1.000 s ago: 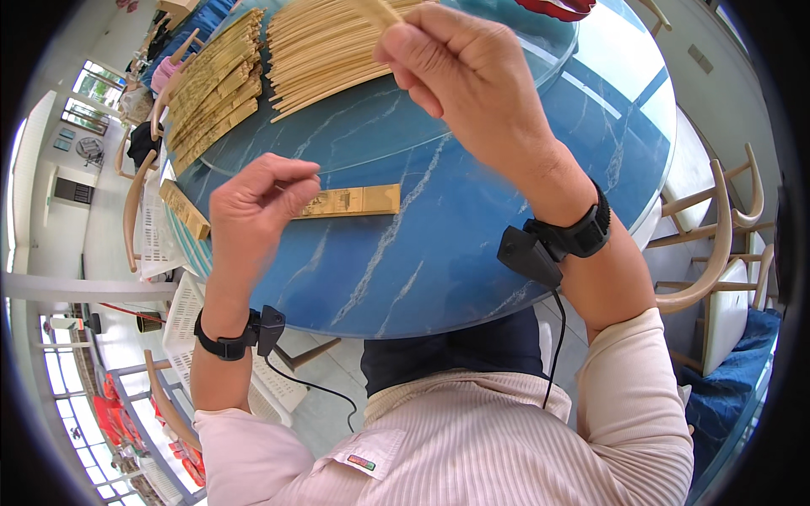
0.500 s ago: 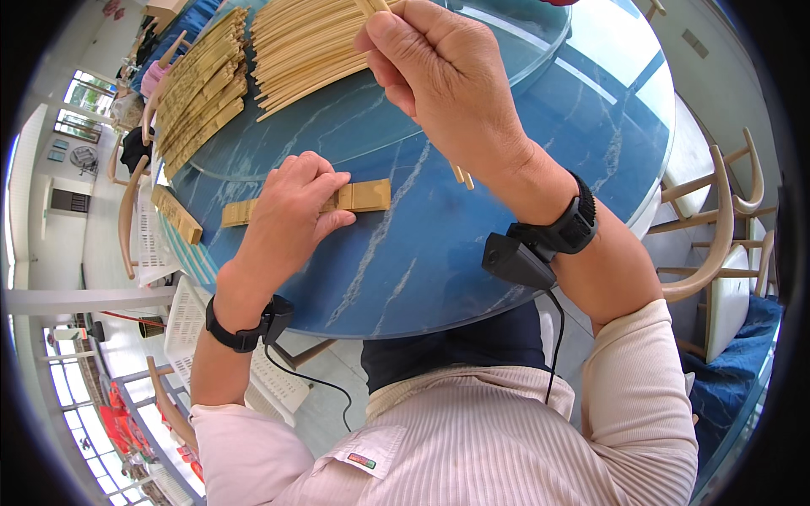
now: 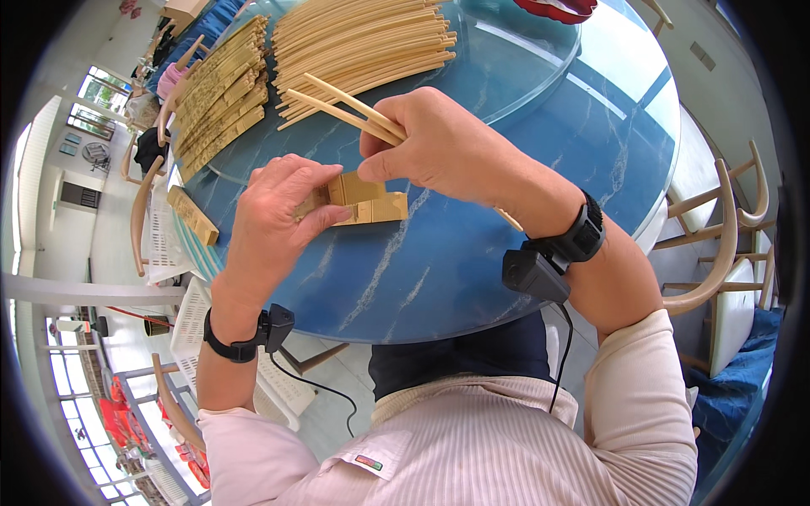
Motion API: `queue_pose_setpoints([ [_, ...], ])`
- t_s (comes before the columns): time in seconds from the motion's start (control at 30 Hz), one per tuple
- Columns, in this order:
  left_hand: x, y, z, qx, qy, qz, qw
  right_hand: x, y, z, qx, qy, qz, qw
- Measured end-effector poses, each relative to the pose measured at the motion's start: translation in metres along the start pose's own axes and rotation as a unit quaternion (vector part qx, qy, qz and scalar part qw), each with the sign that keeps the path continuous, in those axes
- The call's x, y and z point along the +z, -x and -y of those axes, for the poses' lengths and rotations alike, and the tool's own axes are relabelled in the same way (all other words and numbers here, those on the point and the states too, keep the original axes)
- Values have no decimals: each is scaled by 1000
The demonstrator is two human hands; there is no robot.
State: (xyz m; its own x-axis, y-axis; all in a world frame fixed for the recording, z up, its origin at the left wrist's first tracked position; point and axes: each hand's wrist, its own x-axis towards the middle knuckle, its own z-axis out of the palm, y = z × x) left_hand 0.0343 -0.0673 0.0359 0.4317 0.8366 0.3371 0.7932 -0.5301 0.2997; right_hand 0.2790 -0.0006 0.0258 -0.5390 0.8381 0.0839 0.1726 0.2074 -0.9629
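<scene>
My left hand [image 3: 274,207] pinches a gold paper sleeve [image 3: 361,187] between thumb and fingers, its end raised above the table. Another gold sleeve, or a small stack of them [image 3: 390,207], lies flat just under it on the blue tabletop. In my right hand [image 3: 447,152] is a pair of wooden chopsticks [image 3: 350,108], which cross the palm on a slant, tips up and to the left. The right thumb is at the raised sleeve's edge; whether it touches is hard to tell.
Loose chopsticks [image 3: 363,51] lie piled on the glass turntable. Left of them is a heap of gold sleeves [image 3: 224,97]. A gold block of sleeves [image 3: 193,216] sits near the table's left edge. A red bowl [image 3: 558,8] stands far right. Wooden chairs [image 3: 717,244] surround the table.
My right hand has come down toward the left hand, bringing the chopsticks beside the sleeves. The left hand now holds one sleeve raised off the rest.
</scene>
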Motion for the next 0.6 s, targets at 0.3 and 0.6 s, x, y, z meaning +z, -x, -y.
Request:
queue_pose_setpoints([
  [0.3,33,-2,-21,-95,343,-109,928,-14,-5,3,-44,-133,-114,984],
  [0.6,52,-46,-11,-157,617,-207,743,1,-4,9,-73,-151,-168,971],
])
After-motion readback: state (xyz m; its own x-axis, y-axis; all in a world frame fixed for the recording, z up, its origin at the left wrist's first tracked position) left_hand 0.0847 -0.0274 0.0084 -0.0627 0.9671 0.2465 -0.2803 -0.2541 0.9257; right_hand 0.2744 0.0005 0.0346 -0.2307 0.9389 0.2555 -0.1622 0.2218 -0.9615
